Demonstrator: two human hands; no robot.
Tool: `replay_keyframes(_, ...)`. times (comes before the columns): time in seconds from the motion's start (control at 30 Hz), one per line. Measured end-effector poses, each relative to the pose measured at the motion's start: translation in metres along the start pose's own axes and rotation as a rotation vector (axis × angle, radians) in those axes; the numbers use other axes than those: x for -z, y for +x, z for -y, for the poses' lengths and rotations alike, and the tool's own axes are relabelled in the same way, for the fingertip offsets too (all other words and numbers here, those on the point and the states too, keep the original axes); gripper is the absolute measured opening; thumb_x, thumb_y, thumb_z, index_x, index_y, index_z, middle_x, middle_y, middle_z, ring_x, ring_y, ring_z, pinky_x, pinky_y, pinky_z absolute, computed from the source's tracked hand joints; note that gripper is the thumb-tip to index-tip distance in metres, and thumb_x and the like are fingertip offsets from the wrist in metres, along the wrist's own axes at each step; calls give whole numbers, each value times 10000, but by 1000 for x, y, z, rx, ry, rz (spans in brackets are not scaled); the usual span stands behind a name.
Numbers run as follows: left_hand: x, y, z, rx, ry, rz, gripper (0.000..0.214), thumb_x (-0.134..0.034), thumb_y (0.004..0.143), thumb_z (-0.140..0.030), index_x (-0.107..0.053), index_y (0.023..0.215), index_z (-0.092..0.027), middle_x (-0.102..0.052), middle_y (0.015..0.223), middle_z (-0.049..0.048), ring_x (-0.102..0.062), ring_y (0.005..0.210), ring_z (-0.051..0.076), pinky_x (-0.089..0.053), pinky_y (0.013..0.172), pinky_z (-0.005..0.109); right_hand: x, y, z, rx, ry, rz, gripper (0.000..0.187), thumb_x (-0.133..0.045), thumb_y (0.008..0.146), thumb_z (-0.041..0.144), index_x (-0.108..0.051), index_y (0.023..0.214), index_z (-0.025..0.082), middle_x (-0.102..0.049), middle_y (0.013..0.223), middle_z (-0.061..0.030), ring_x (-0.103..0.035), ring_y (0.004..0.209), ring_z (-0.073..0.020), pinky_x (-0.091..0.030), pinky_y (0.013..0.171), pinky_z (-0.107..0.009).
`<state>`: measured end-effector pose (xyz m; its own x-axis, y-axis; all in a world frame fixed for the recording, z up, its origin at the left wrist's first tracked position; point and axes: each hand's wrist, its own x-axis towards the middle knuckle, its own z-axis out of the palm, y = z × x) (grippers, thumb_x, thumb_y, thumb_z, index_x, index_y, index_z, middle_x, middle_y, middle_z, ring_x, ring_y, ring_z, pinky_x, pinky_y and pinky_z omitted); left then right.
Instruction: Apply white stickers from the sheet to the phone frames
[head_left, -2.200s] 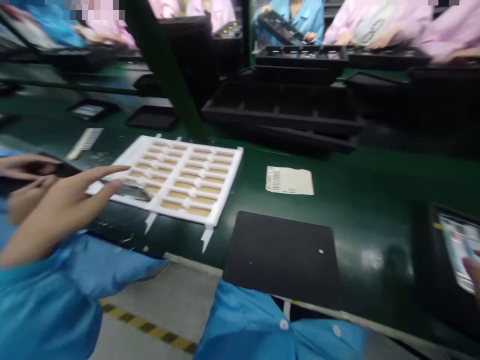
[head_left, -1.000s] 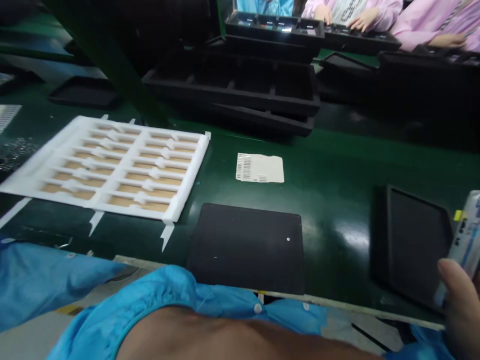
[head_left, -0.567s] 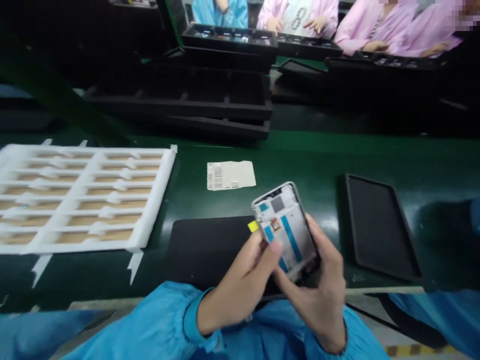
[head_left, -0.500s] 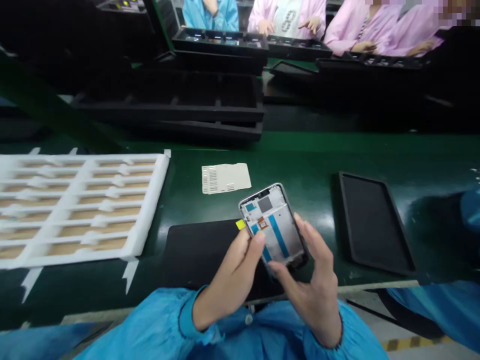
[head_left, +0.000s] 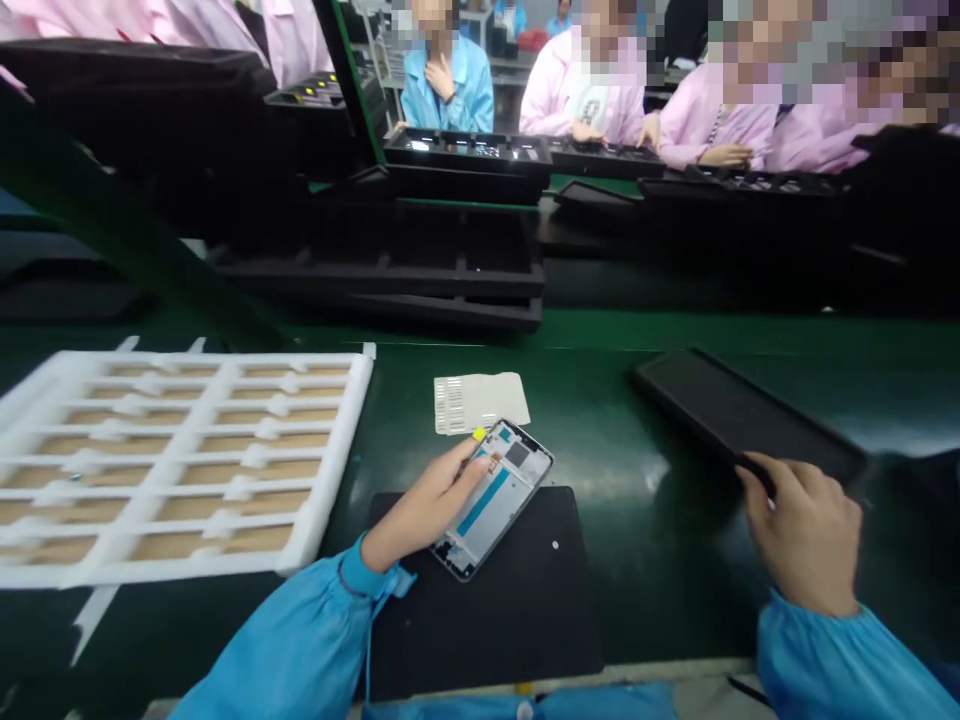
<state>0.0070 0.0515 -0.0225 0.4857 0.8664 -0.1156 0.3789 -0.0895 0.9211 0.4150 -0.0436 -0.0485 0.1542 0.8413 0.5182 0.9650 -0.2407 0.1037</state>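
Head view: the left hand [head_left: 431,505] pinches an opened phone frame [head_left: 491,508], thumb on its inner face, fingers behind, over the far edge of the black mat [head_left: 525,620]. The right hand [head_left: 810,530] curls around the near edge of a black tray [head_left: 750,410]. The frame looks light, stiff and slick-sided; its orange flex piece [head_left: 494,462] seems fragile, so gripping the long edges looks safer.

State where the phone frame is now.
In the head view, the phone frame is central, held in the left hand over the black mat, right of the white rack, just below the pale card.
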Motion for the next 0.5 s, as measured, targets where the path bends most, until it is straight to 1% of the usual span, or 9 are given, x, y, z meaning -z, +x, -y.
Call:
replay_keyframes(0.07, -1, -3, 3, -23, 35, 11, 376, -387, 1013, -451, -580, 1230, -212, -667, 1162, 58, -614, 1074, 242, -473, 935, 319, -23, 38, 14, 68, 91, -8, 395, -386, 981, 406, -681, 1105, 174, -652, 971, -120, -557, 891, -283, -372, 796, -398)
replay_keyframes(0.13, -4, -5, 5, -62, 106, 10, 378, -370, 1021, -433, -567, 1253, -208, -653, 1208, 78, -599, 1128, 251, -461, 975, 342, -51, 77, 30, 106, 196, 16, 363, -407, 967, 373, -690, 1088, 181, -665, 999, -116, -548, 946, -280, -357, 871, -415)
replay_keyframes(0.2, -6, -6, 7, -124, 194, 10, 367, -362, 1028, -400, -558, 1265, -199, -617, 1286, 101, -537, 1241, 257, -402, 1070, 383, -78, 113, 48, 132, 260, 28, 350, -410, 950, 332, -690, 1086, 173, -671, 1027, -125, -537, 984, -280, -343, 913, -433)
replay_keyframes(0.27, -7, -6, 8, -172, 262, 20, 341, -354, 1036, -356, -550, 1265, -198, -584, 1348, 103, -448, 1350, 243, -305, 1157, 428, -98, 144, 65, 144, 304, 20, 359, -391, 937, 293, -691, 1071, 148, -668, 1051, -151, -527, 1005, -286, -334, 928, -455)
replay_keyframes(0.33, -7, -5, 9, -190, 303, 33, 323, -351, 1040, -323, -529, 1284, -206, -566, 1380, 91, -368, 1419, 220, -218, 1202, 464, -110, 167, 83, 150, 357, 15, 365, -381, 923, 280, -697, 1022, 126, -666, 1052, -174, -524, 1010, -294, -331, 931, -477)
replay_keyframes(0.37, -8, -5, 10, -189, 322, 40, 312, -355, 1040, -321, -537, 1268, -208, -565, 1384, 88, -347, 1434, 217, -198, 1208, 481, -114, 176, 92, 157, 387, 18, 361, -387, 918, 286, -698, 998, 122, -667, 1048, -180, -527, 1010, -297, -333, 931, -485)
replay_keyframes(0.43, -8, -5, 11, -183, 369, 50, 285, -380, 1033, -343, -591, 1164, -202, -548, 1405, 87, -324, 1447, 234, -190, 1207, 514, -114, 185, 112, 175, 451, 23, 350, -407, 913, 306, -692, 980, 115, -665, 1062, -190, -536, 1023, -306, -339, 942, -503)
replay_keyframes(0.5, -10, -6, 12, -189, 418, 60, 291, -413, 1020, -375, -635, 993, -188, -516, 1437, 87, -305, 1456, 262, -180, 1204, 541, -107, 183, 136, 202, 522, 22, 353, -410, 927, 315, -674, 1021, 100, -648, 1124, -209, -540, 1067, -315, -345, 966, -522)
